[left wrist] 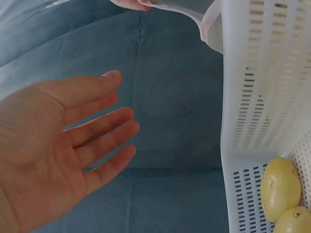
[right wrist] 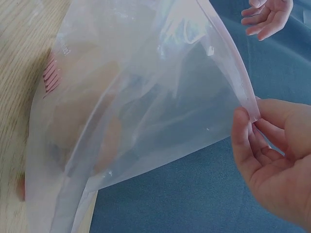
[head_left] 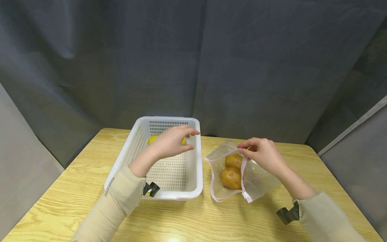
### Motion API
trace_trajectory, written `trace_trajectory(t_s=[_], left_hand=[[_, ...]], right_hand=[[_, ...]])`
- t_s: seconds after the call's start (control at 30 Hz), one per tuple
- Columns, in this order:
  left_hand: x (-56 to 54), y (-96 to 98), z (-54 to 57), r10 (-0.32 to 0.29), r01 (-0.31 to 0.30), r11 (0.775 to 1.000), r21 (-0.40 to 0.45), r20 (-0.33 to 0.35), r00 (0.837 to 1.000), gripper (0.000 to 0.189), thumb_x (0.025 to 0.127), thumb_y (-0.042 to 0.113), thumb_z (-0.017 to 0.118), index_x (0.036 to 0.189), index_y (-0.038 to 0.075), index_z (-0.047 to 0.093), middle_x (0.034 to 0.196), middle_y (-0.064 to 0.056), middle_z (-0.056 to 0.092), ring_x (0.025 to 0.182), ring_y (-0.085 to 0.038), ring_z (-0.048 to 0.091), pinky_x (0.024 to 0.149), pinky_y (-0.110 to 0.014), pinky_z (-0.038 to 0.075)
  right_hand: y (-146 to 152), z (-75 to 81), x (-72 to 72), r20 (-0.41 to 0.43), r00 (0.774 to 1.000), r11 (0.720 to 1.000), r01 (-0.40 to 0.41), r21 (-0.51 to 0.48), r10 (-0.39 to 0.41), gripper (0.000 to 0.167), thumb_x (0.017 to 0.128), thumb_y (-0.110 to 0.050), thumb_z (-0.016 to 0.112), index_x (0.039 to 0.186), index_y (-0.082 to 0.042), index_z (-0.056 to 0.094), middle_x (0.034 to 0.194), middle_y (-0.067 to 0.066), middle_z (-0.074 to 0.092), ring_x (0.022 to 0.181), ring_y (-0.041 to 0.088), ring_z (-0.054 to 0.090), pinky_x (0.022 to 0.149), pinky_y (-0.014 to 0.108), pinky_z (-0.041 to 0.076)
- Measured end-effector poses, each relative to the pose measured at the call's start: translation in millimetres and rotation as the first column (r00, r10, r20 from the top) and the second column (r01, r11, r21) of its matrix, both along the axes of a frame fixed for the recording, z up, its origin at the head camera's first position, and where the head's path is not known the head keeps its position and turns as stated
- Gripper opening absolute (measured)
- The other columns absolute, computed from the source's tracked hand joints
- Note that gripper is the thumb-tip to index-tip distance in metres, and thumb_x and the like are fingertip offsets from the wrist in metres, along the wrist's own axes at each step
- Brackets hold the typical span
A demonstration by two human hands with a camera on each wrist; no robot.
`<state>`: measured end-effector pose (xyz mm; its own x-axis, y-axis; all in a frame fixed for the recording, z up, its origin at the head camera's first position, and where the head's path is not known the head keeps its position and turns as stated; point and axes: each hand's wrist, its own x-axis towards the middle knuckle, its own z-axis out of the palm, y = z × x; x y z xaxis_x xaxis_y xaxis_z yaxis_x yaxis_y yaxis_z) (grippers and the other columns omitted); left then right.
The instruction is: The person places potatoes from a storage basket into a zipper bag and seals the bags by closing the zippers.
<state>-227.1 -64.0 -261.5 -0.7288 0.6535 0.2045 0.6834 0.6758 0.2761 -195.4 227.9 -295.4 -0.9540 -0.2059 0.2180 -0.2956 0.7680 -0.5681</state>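
Note:
Over the white plastic basket (head_left: 198,168), my left hand (head_left: 173,143) hovers with fingers apart and loosely bent, holding nothing. Yellow oval fruits (left wrist: 281,188) lie in the basket's far end, partly hidden by that hand in the head view. To the right, a clear zip bag (head_left: 260,181) with a pink-edged mouth sits on the table. My right hand (head_left: 263,154) pinches the rim of its mouth between thumb and fingers, and the mouth gapes. Two brownish, rounded pieces of produce (head_left: 231,178) are inside the bag; their exact kind is unclear.
Both basket and bag stand on a light wood table (head_left: 187,222). Dark grey cloth (head_left: 193,67) hangs close behind the table's far edge. The basket's raised walls surround the yellow fruits.

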Motion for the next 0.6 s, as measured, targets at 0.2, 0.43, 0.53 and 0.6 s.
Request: trace_trajectory(t_s=[0.2, 0.43, 0.53, 0.6], left_hand=[[-7.7, -8.7, -0.9, 0.023, -0.023, 1.000, 0.006, -0.009, 1.000, 0.042, 0.081, 0.018, 0.066, 0.122, 0.009, 0.056, 0.119, -0.004, 0.058, 0.102, -0.018, 0.058, 0.088, -0.033, 0.045], [-19.4, -20.2, -8.0, 0.071, -0.072, 0.997, 0.025, 0.035, 0.997, 0.044, 0.082, 0.018, 0.065, 0.124, 0.010, 0.054, 0.124, -0.003, 0.056, 0.108, -0.020, 0.056, 0.094, -0.035, 0.042], [-23.2, -23.5, -10.3, 0.090, -0.091, 0.995, 0.026, 0.045, 0.995, 0.043, 0.082, 0.019, 0.065, 0.123, 0.011, 0.055, 0.123, -0.003, 0.057, 0.107, -0.020, 0.056, 0.093, -0.036, 0.043], [-25.2, -24.9, -10.9, 0.106, -0.107, 0.994, 0.023, 0.052, 0.993, 0.042, 0.082, 0.019, 0.065, 0.122, 0.011, 0.056, 0.122, -0.003, 0.058, 0.107, -0.021, 0.056, 0.093, -0.036, 0.043]], right_hand=[[-0.1, 0.1, 0.1, -0.008, 1.000, 1.000, -0.008, -0.012, 0.008, 0.017, 0.081, -0.020, 0.067, 0.095, -0.010, 0.070, 0.083, 0.007, 0.069, 0.062, 0.013, 0.059, 0.052, 0.022, 0.045], [-1.0, -0.7, 1.3, 0.005, 1.000, 1.000, -0.003, -0.007, 0.003, 0.019, 0.082, -0.023, 0.067, 0.095, -0.009, 0.070, 0.079, 0.004, 0.068, 0.063, 0.014, 0.059, 0.051, 0.023, 0.043], [-1.4, -0.9, 1.4, 0.001, 1.000, 1.000, -0.002, -0.003, 0.002, 0.019, 0.082, -0.023, 0.067, 0.095, -0.009, 0.070, 0.078, 0.004, 0.068, 0.061, 0.013, 0.059, 0.049, 0.023, 0.042], [-1.5, -1.0, 1.3, 0.002, 1.000, 1.000, -0.003, -0.002, 0.003, 0.020, 0.082, -0.023, 0.067, 0.095, -0.009, 0.070, 0.078, 0.004, 0.068, 0.061, 0.012, 0.058, 0.049, 0.023, 0.042]])
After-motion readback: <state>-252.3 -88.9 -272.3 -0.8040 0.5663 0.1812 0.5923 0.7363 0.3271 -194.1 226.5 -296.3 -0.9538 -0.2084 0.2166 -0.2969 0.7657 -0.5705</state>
